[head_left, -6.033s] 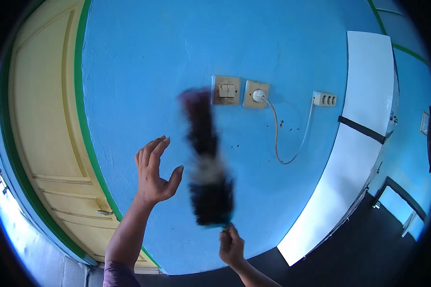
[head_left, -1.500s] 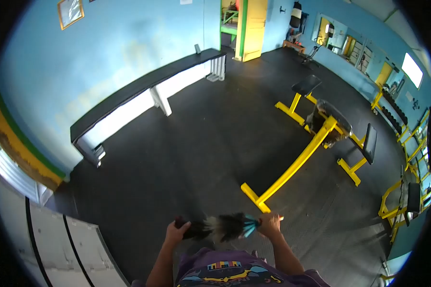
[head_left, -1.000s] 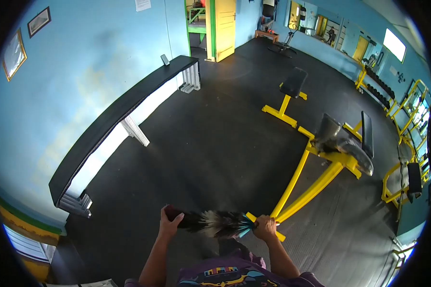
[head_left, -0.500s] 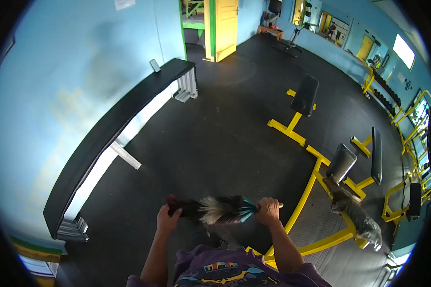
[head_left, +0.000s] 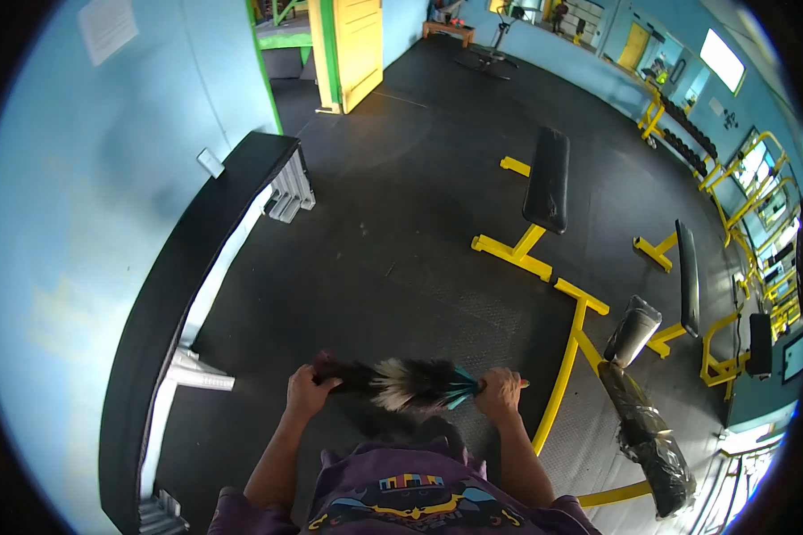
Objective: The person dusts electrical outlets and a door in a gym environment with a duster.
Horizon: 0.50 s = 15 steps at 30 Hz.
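Down at the near middle of the scene, we have two hands out in front of a purple shirt, and stretched level between them is a feather duster, dark with pale plumes at its middle! On the left, we see the left hand curled closed round the duster's dark, reddish end, thumb lying against the feathers. Over on the right, the right hand makes a fist round the handle, just beside the teal binding, and we catch the handle's end poking out past it. Beneath, we look down on black flooring. Away to the left, a long black-topped bench runs along the blue wall, a small pale slab upright near its far end. Off to the right, we spot a plastic-wrapped pad on a yellow frame, with a flat black bench farther back. At the far left, a yellow door stands open.
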### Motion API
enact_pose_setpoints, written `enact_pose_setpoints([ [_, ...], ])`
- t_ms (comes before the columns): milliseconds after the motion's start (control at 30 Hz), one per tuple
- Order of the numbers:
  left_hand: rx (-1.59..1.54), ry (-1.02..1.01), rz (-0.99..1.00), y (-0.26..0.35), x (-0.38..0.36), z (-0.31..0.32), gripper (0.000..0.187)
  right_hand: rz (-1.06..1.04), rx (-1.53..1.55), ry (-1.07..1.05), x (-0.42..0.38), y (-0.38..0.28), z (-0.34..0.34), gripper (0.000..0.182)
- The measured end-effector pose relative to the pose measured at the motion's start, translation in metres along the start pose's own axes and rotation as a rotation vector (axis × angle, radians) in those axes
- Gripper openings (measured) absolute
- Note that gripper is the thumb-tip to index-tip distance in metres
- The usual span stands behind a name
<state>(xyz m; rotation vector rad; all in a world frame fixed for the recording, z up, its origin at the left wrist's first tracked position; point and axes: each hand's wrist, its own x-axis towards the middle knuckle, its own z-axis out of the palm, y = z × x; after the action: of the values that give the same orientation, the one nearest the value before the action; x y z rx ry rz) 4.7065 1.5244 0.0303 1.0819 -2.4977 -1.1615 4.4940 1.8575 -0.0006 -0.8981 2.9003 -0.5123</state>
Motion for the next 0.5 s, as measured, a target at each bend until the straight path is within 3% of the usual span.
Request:
enact_pose_setpoints([
  [167,0.091,-0.067,0.032,0.022,0.155,0.031,0.034,0.086,0.034,0.101,0.119,0.022,0.032,0.007],
  [267,0.032,-0.044,0.068,0.036,0.243,0.061,0.035,0.148,0.032,-0.013,0.201,0.04,0.049,0.008],
  [400,0.041,0.011,0.018,0.061,0.351,0.089,0.036,0.106,0.05,0.037,0.33,0.073,0.069,0.008],
  [500,-0.05,0.028,-0.029,0.111,0.441,0.084,0.039,-0.002,0.037,0.095,0.448,0.084,0.046,0.009],
])
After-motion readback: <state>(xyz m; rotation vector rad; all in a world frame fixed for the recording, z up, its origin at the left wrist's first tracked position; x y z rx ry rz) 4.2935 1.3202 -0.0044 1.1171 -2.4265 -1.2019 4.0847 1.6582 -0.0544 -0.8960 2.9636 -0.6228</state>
